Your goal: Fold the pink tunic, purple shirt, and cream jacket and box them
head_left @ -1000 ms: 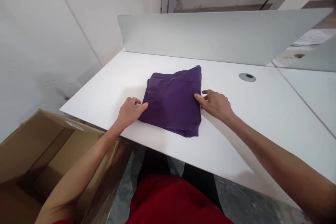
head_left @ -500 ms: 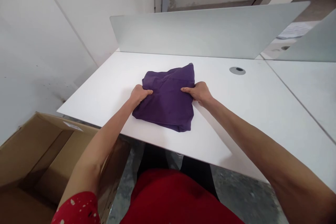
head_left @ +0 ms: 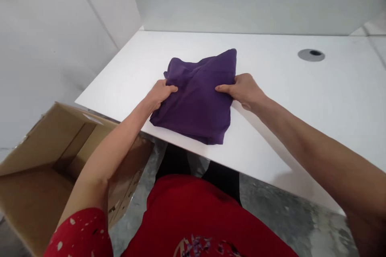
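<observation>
The left hand [head_left: 159, 92] and right hand [head_left: 245, 89] had moved inward, fingers gripping opposite sides of the purple cloth [head_left: 196, 102]. Already folded, edges seemingly left untidied, it was at the table [head_left: 271, 72]'s front, near the open box [head_left: 45, 138].

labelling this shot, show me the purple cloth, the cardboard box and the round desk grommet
Purple cloth [head_left: 197, 98], head view: middle of its top
Cardboard box [head_left: 52, 138], head view: inner wall
Desk grommet [head_left: 307, 55], head view: grey surface
</observation>
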Demonstrator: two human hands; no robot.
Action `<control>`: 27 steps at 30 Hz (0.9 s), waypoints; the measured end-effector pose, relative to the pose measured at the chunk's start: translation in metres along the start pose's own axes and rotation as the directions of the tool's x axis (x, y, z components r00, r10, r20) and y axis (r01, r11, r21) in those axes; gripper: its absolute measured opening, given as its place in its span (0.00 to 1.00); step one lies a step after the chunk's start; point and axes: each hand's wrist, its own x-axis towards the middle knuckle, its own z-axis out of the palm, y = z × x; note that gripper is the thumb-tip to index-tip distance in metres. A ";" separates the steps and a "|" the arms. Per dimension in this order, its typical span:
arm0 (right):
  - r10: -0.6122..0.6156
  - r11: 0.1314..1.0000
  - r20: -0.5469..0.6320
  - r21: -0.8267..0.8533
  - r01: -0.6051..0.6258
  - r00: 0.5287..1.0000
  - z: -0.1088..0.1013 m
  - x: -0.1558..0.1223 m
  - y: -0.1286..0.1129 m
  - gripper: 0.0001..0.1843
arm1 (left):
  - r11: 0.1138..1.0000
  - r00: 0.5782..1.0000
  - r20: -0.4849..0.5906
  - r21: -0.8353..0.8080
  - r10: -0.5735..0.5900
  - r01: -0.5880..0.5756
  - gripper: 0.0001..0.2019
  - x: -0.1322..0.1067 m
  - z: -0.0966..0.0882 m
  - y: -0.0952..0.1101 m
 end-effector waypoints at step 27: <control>-0.094 0.946 0.761 0.270 -0.181 0.642 0.203 -0.159 -0.060 0.10 | 0.965 0.925 -0.347 0.255 0.154 -0.065 0.26 -0.200 -0.267 -0.068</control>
